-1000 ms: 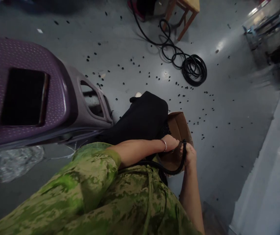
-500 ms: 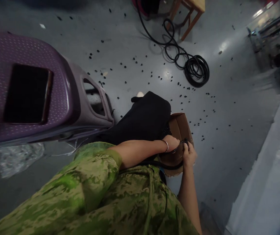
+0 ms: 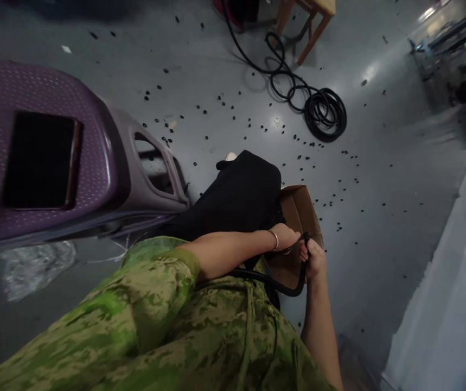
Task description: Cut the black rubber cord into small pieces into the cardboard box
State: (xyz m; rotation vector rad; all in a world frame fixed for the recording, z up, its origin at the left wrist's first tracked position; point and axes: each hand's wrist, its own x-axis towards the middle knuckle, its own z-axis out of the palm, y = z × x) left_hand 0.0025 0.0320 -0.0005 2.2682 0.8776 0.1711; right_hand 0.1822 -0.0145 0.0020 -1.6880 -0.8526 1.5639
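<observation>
Both hands meet on a black hose above a brown box

The left hand [image 3: 287, 239], with a thin bracelet [image 3: 274, 239] at the wrist, reaches across the lap and closes its fingers at the top end of a black hose [image 3: 275, 282]. The right hand [image 3: 314, 258] comes up from below and is curled around the same hose just beside the left, so the two hands touch or nearly touch there. From the hands the hose bends down in a loop and runs back towards the person's waist, across a green camouflage-pattern garment [image 3: 176, 331].

Directly under the hands sits an open brown cardboard box [image 3: 298, 217], resting beside the person's knee in black trousers [image 3: 236, 201]. What the box holds is too dark to tell. No writing or label can be read on the box, the hose or anything else in view.

To the left stands a purple plastic stool [image 3: 102, 163] with a dotted seat, and a dark phone [image 3: 39, 160] lies flat on it. Crumpled clear plastic [image 3: 33, 266] lies on the floor below the stool. The grey floor [image 3: 379, 244] is strewn with many small black rings [image 3: 298, 142]. Farther off, a coiled black cable [image 3: 324, 114] lies near the legs of a wooden stool [image 3: 310, 21]
</observation>
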